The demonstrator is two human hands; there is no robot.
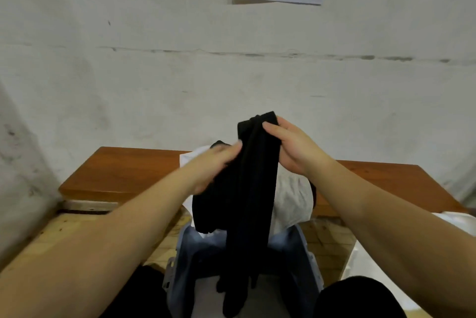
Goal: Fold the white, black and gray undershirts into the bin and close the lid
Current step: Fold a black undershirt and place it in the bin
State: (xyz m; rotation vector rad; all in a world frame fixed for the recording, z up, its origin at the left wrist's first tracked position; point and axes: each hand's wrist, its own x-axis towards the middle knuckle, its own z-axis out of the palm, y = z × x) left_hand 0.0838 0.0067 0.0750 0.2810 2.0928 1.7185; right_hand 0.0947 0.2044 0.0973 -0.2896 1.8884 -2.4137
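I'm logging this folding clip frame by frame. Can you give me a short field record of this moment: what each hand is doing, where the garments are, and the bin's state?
left hand: grips the black undershirt partway down its left edge
right hand: grip near the top of the same garment
black undershirt: held up in a long hanging bundle, lower end dangling into the bin
bin: open, pale blue-gray, below the hands
white undershirt: heaped behind the black one at the bin's far edge
lid: not identifiable
gray undershirt: cannot tell
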